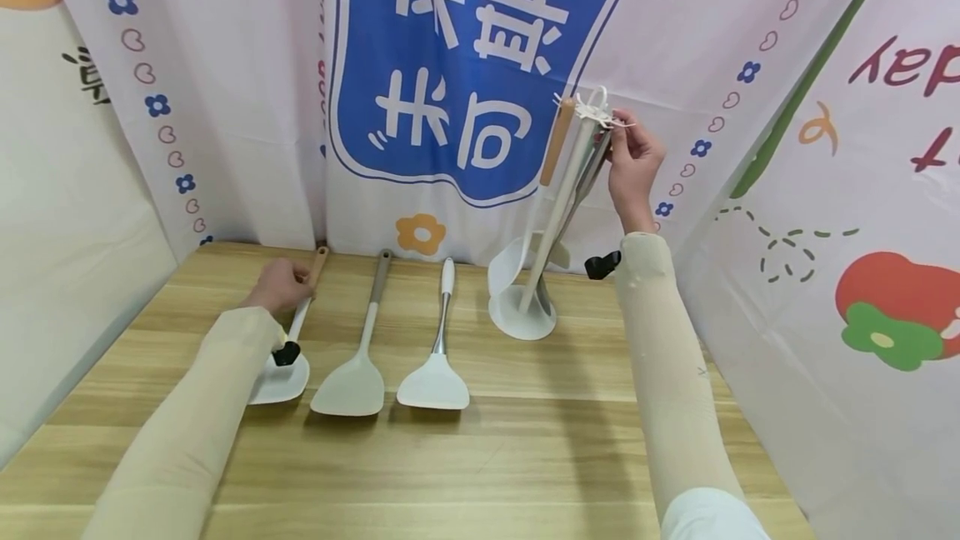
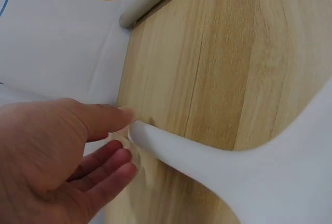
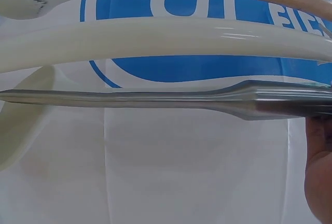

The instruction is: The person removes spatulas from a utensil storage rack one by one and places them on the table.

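Observation:
My left hand (image 1: 281, 286) pinches the wooden handle of a white-headed spatula (image 1: 288, 380) lying at the table's left; in the left wrist view its white shaft (image 2: 181, 149) runs out from beside my thumb. My right hand (image 1: 636, 158) is raised at the top of a white utensil stand (image 1: 558, 207), holding the upper end of a metal-handled utensil (image 3: 207, 99). That utensil's head is not clearly seen. Also hanging on the stand is a wooden-handled utensil (image 1: 553, 144) with a rounded white head.
A grey-handled spatula (image 1: 352, 386) and a white-handled spatula (image 1: 435, 382) lie side by side on the wooden table (image 1: 480, 473). A printed cloth (image 1: 247, 148) hangs behind the table's back edge. Several white hooks (image 1: 595, 109) crown the stand.

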A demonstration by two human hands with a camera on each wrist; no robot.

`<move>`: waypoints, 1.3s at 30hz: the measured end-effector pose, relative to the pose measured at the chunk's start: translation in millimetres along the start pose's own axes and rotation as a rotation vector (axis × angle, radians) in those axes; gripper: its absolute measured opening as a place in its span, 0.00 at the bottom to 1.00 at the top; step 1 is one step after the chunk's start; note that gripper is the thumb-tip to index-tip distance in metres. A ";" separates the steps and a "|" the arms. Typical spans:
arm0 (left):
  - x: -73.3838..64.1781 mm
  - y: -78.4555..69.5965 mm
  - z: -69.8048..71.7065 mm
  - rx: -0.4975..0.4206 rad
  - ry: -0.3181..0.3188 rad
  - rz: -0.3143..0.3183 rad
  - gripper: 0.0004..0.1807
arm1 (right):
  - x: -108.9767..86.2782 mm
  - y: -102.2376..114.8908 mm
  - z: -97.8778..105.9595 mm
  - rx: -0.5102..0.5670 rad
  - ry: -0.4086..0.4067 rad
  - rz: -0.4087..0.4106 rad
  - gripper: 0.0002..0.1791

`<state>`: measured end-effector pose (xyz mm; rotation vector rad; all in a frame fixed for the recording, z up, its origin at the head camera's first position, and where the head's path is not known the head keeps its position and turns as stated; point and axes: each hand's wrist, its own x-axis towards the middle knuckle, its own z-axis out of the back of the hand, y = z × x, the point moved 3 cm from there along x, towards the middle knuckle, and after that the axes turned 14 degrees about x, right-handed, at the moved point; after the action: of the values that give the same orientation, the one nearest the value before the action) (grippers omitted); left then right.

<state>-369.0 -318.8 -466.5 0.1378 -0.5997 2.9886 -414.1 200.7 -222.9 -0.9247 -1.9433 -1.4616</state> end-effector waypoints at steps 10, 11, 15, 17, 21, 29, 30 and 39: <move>2.6 -42.7 27.7 -0.068 -0.123 -0.122 0.23 | -1.3 4.4 -2.9 -0.034 -0.002 0.040 0.12; 2.5 -49.9 31.4 -0.078 -0.128 -0.136 0.22 | -1.4 5.0 -2.7 -0.044 0.001 0.047 0.12; 5.5 -80.9 42.4 -0.169 -0.126 -0.174 0.22 | -0.7 6.6 -1.0 -0.035 -0.008 0.042 0.11; 8.9 -97.1 46.1 -0.236 -0.130 -0.185 0.22 | 0.0 6.9 -0.1 -0.017 -0.013 0.031 0.11; 14.2 -131.6 52.7 -0.394 -0.166 -0.198 0.23 | 1.0 6.8 0.2 0.000 -0.008 0.015 0.11; 18.6 -202.4 59.4 -0.666 -0.141 -0.294 0.27 | 1.3 5.0 0.2 0.002 -0.013 0.008 0.11; 19.9 -209.4 58.9 -0.677 -0.138 -0.308 0.27 | 1.3 4.8 0.0 0.008 -0.011 0.007 0.11; 33.5 -263.1 45.8 -0.694 -0.110 -0.366 0.24 | 0.6 -1.6 -0.8 0.065 -0.001 -0.011 0.11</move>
<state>-371.0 -92.5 -320.8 0.3147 -1.3995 2.2833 -415.6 199.8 -223.2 -0.8880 -1.9875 -1.3956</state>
